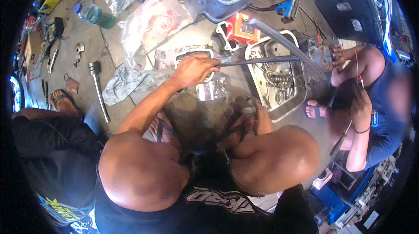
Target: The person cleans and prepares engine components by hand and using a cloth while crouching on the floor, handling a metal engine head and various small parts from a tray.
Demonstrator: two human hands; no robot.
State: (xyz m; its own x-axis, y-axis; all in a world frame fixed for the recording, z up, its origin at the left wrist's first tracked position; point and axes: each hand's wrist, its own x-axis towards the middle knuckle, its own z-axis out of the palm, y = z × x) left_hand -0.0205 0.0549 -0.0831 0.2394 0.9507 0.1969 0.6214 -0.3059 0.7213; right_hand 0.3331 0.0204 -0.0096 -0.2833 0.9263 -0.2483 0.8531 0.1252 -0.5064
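My left hand [195,70] is closed at the near end of a long dark rod or tube [262,60], which stretches right across a metal tray. The hand hovers over a light metal engine part [183,53] with a squarish rim, hiding part of it. Low beside my right foot is my right hand [258,109], its fingers curled by a small greyish piece [249,105] that I cannot make out. Between my hands lies a clear packet [211,90]. The metal tray [283,114] holds several small metal parts.
On the right a person [366,107] crouches, one hand on a thin screwdriver-like tool. A red box [239,28] and a gasket [227,37] sit behind the tray. A grey cloth [131,83], a long socket wrench [99,90] and a jar [98,15] are left. Another person's leg [52,142] is close.
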